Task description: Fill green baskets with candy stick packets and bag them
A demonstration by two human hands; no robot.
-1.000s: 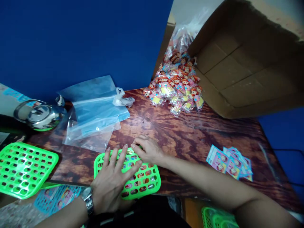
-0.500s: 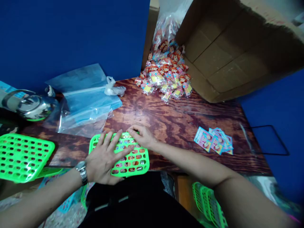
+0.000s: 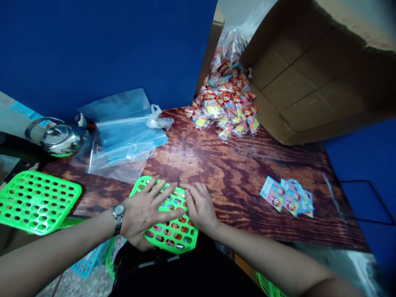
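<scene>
Here we are at the counter (image 3: 222, 165), dark red-brown with a streaky wood grain, and the action is at its near edge, right against the person's dark clothing. There sits a bright green plastic panel with rows of oval holes (image 3: 172, 236), printed colours showing through the openings. The left hand (image 3: 145, 214), a silver metal watch (image 3: 118, 211) on its wrist, lies across the panel's left part, palm down, fingers spread wide. Over on the other side, the right hand (image 3: 201, 210) is at the panel's right edge, fingers close together and bent; whether they grip the rim, I cannot tell.

Look left: another green plastic panel, also pierced with oval holes (image 3: 40, 202), and behind it a shiny steel kettle (image 3: 63, 140). Clear plastic bags (image 3: 126, 136) lie flat beyond the left hand, with a small crumpled white plastic bag (image 3: 159, 119) at their right. To the far side, a heap of clear-wrapped packs printed with red-haired cartoon figures (image 3: 227, 103) spills beside a big brown cardboard box (image 3: 312, 82), its open side facing us. And out on the right, well apart from the right hand, a fanned cluster of blue-edged printed cards (image 3: 287, 196) lies on the wood.
</scene>
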